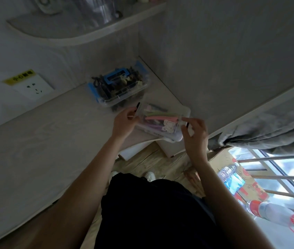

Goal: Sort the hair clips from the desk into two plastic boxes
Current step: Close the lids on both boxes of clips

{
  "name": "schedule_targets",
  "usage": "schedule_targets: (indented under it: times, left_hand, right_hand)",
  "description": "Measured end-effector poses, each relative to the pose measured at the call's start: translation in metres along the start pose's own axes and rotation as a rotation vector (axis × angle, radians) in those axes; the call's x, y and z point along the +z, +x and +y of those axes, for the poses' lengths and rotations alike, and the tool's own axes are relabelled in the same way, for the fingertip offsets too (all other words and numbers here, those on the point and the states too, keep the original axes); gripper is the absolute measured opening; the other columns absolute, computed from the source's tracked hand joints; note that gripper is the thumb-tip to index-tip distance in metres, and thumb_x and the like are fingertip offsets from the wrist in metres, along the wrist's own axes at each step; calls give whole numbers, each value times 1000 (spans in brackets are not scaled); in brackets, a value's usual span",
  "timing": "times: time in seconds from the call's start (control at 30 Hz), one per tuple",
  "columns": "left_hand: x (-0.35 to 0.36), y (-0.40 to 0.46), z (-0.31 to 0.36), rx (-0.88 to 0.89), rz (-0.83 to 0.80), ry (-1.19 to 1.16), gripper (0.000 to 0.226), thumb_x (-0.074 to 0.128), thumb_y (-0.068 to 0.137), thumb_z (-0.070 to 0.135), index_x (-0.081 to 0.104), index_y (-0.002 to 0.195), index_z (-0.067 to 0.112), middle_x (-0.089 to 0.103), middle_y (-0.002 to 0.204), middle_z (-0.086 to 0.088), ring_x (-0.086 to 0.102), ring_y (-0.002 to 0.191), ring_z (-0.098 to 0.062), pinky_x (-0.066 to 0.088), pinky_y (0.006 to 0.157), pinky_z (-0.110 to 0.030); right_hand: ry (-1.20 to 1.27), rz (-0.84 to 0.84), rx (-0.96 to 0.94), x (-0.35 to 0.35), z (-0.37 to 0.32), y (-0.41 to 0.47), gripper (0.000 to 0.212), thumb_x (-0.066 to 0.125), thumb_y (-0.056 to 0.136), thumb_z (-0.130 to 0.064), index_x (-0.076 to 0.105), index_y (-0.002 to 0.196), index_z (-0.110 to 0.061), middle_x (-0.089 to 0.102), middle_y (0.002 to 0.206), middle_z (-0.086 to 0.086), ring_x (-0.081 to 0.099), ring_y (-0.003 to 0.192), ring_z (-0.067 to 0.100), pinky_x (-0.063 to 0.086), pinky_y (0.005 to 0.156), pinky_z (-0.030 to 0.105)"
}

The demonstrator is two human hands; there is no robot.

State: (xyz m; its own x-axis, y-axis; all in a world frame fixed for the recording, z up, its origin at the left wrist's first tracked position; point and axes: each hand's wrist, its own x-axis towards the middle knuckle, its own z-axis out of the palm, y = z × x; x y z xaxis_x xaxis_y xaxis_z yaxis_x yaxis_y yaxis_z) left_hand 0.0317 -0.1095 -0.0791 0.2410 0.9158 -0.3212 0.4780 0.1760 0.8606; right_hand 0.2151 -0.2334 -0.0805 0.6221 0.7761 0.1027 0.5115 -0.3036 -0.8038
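Both hands raised forward, forearms bare, fingers curled.

The left forearm runs from the lower left of the view toward 1 o'clock; the left hand (124, 123) sits at its end with the back of the hand toward the camera and the fingers curled in a pinch at the 1 o'clock side. The right forearm runs from the lower right toward 11 o'clock; the right hand (195, 133) is flexed at the wrist, index finger extended toward 10 o'clock, remaining fingers loosely bent.
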Motion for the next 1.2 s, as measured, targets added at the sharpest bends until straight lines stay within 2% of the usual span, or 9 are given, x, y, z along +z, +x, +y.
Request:
schedule_targets:
  times: [0.1, 0.33, 0.47, 0.53, 0.6, 0.73, 0.93, 1.1, 1.2]
  left_hand:
    - [0, -4, -3, -40, -35, -19, 36, 66, 82, 14, 58, 116, 19, 59, 96, 8, 56, 79, 0, 41, 63, -10]
    - [9, -21, -18, -41, 93, 20, 41, 70, 79, 33, 56, 115, 21, 55, 106, 0, 55, 88, -12, 42, 67, -16]
    - [11, -15, -17, -365, 1, -458, 68, 73, 78, 17, 38, 137, 10, 52, 121, -5, 54, 103, -19, 46, 79, -24]
    - [11, -15, -18, -373, -94, -581, 48, 68, 81, 13, 52, 126, 9, 62, 116, -7, 60, 94, -18, 51, 69, -20]
    - [12, -16, -19, -299, -96, -612, 24, 63, 83, 7, 64, 103, 20, 69, 100, -4, 65, 86, -15, 53, 64, -17]
    - [19, -15, -18, -194, 7, -554, 37, 60, 81, 0, 63, 116, 12, 68, 108, -6, 66, 95, -18, 55, 82, -26]
    - [25, -23, -24, 4, 111, -262, 47, 57, 83, 15, 54, 129, 25, 63, 98, 13, 59, 85, 3, 47, 84, -18]
    - [22, -25, -30, 141, 171, 162, 45, 54, 91, 21, 47, 135, 23, 59, 104, -8, 60, 88, -18, 47, 79, -31]
    - [15, -24, -32, 270, 163, 353, 46, 53, 92, 28, 45, 136, 18, 59, 107, -8, 61, 86, -21, 47, 73, -29]
  right_hand:
    - [-6, -110, 232, -5, 7, 10, 30, 64, 84, -14, 64, 114, -17, 53, 119, 12, 56, 95, 23, 45, 83, 30]
    - [112, -212, 291, -1, 13, 19, 39, 59, 86, -12, 58, 122, -26, 57, 122, 8, 58, 110, 27, 50, 94, 43]
    - [716, -147, 762, -1, 12, 17, 60, 57, 88, -6, 36, 138, -32, 60, 110, 12, 60, 97, 24, 51, 76, 35]
    - [843, -94, 902, 0, 12, 14, 63, 59, 86, -3, 35, 140, -24, 57, 116, 13, 59, 99, 23, 48, 77, 31]
    - [797, -74, 862, 5, 11, 10, 57, 61, 81, 3, 46, 134, -9, 60, 113, 15, 62, 93, 22, 49, 75, 28]
    - [474, -25, 622, 10, 4, -2, 40, 66, 75, -2, 65, 113, -15, 69, 94, 6, 63, 85, 20, 47, 74, 28]
    - [99, -41, 390, 12, 5, -7, 46, 60, 85, -19, 53, 130, -25, 62, 110, 9, 60, 96, 20, 44, 83, 29]
    - [42, -64, 306, 13, 5, -4, 44, 55, 89, -16, 50, 133, -24, 61, 115, 11, 58, 96, 21, 38, 78, 25]
    - [-64, -84, 246, 14, 4, 0, 44, 53, 90, -15, 49, 134, -20, 60, 115, 13, 58, 96, 25, 34, 74, 24]
